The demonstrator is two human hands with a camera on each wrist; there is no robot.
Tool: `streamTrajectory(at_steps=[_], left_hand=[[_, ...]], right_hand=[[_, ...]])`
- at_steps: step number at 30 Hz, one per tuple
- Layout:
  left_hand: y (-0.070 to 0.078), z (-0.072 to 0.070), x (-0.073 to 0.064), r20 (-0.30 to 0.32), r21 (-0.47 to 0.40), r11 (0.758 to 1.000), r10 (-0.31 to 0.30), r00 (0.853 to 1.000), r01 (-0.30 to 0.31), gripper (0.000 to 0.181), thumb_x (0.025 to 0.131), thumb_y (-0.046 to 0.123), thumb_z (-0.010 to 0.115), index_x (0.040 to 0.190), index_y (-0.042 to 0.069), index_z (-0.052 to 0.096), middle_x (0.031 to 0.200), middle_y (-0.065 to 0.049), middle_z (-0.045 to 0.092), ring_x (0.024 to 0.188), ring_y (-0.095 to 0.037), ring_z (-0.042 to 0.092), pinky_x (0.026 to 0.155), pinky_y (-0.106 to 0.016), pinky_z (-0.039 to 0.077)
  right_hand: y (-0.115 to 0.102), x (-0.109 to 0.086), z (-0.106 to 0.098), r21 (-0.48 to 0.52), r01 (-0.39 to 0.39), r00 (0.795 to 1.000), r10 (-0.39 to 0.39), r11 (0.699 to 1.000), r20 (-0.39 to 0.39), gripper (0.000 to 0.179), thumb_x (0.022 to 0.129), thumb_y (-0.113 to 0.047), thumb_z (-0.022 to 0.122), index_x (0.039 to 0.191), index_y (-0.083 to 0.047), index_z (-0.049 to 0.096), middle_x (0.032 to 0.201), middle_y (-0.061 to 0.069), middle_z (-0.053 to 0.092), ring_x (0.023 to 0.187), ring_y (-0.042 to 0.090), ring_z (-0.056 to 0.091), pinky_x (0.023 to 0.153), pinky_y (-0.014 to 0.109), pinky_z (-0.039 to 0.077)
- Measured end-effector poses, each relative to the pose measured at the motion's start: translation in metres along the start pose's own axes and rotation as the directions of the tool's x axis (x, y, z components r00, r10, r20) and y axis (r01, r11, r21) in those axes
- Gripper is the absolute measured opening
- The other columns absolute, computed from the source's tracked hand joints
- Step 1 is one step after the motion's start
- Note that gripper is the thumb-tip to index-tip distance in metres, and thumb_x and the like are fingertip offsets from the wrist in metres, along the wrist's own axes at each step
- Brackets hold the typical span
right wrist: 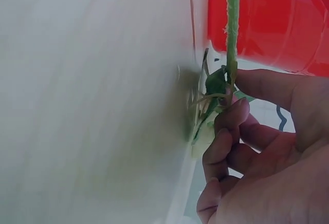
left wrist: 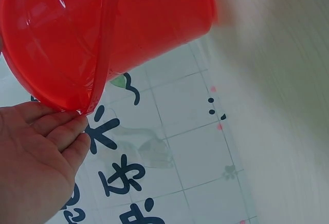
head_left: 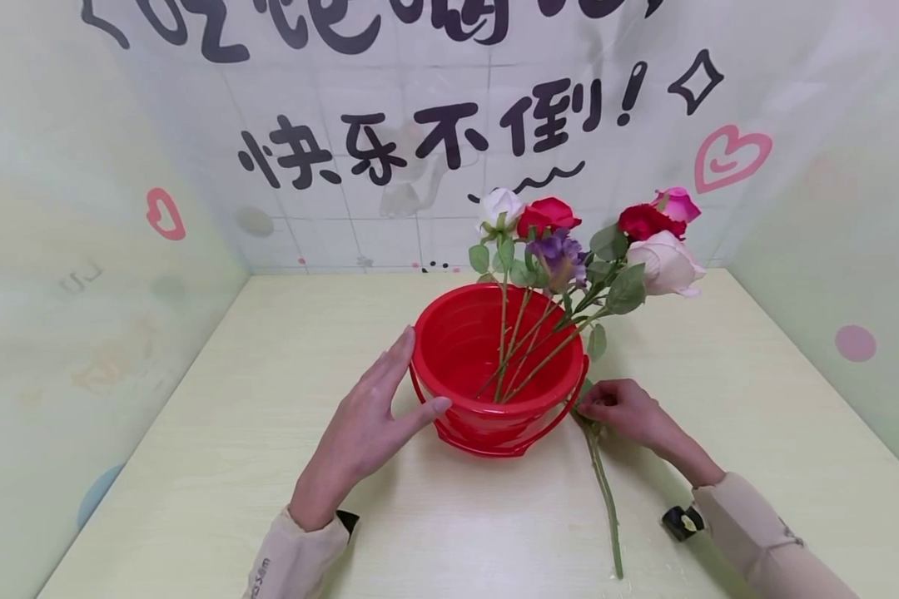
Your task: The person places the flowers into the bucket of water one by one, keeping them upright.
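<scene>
A red plastic bucket (head_left: 494,428) stands on the table with several artificial flowers in it, their stems leaning to the right. My left hand (head_left: 370,424) rests against the bucket's left rim, its fingers straight and the thumb at the front edge. In the left wrist view the fingertips (left wrist: 77,121) touch the rim from outside. Right of the bucket, my right hand (head_left: 633,412) pinches a green flower stem (head_left: 607,499) between thumb and fingers. That stem's bare end points toward me; leaves (right wrist: 215,82) show at the pinch in the right wrist view. Its bloom is hidden.
A white rose (head_left: 500,208), red rose (head_left: 547,216), purple flower (head_left: 558,258) and pale pink rose (head_left: 665,264) rise above the bucket. The bucket's handle (head_left: 550,424) hangs down in front. A printed sheet (head_left: 345,233) covers the wall behind the pale table (head_left: 270,358).
</scene>
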State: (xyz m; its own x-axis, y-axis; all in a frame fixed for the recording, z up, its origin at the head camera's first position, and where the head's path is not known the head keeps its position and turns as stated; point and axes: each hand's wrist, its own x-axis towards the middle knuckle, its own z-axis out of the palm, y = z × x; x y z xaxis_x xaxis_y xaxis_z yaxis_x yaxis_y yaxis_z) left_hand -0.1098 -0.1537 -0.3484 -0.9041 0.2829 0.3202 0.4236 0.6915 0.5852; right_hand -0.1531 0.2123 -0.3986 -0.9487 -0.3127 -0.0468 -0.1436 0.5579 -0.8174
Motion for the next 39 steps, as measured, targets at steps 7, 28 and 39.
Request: streamTrajectory(at_steps=[7,28,39], left_hand=[[0.000,0.000,0.000,0.000,0.005,1.000,-0.007,1.000,0.007,0.093,0.095,0.063,0.064,0.167,0.023,0.021,0.170,0.005,0.023,0.153,-0.025,0.028,0.104,-0.059,0.048],[0.000,0.000,0.000,-0.003,-0.006,1.000,0.001,1.000,-0.001,0.094,0.094,0.064,0.065,0.167,0.023,0.020,0.170,0.004,0.023,0.154,-0.024,0.027,0.106,-0.059,0.046],[0.000,0.000,0.000,-0.002,0.001,1.000,-0.001,1.000,0.001,0.094,0.095,0.064,0.064,0.167,0.024,0.020,0.170,0.005,0.022,0.154,-0.025,0.027,0.105,-0.059,0.046]], right_hand=[[0.002,-0.003,-0.001,0.058,0.010,1.000,-0.009,0.998,-0.008,0.009,0.097,-0.002,0.065,0.098,0.006,0.071,0.086,0.007,0.068,0.071,0.013,0.048,0.058,0.023,0.039],[0.006,-0.015,-0.019,0.120,0.040,0.984,-0.018,0.992,-0.178,0.019,0.100,-0.005,0.066,0.108,0.011,0.070,0.096,0.012,0.072,0.083,0.009,0.061,0.075,0.026,0.052],[0.012,-0.023,-0.039,0.117,0.034,0.961,0.000,0.993,-0.278,0.025,0.101,-0.010,0.066,0.112,0.012,0.069,0.089,-0.002,0.072,0.084,0.004,0.061,0.076,0.022,0.050]])
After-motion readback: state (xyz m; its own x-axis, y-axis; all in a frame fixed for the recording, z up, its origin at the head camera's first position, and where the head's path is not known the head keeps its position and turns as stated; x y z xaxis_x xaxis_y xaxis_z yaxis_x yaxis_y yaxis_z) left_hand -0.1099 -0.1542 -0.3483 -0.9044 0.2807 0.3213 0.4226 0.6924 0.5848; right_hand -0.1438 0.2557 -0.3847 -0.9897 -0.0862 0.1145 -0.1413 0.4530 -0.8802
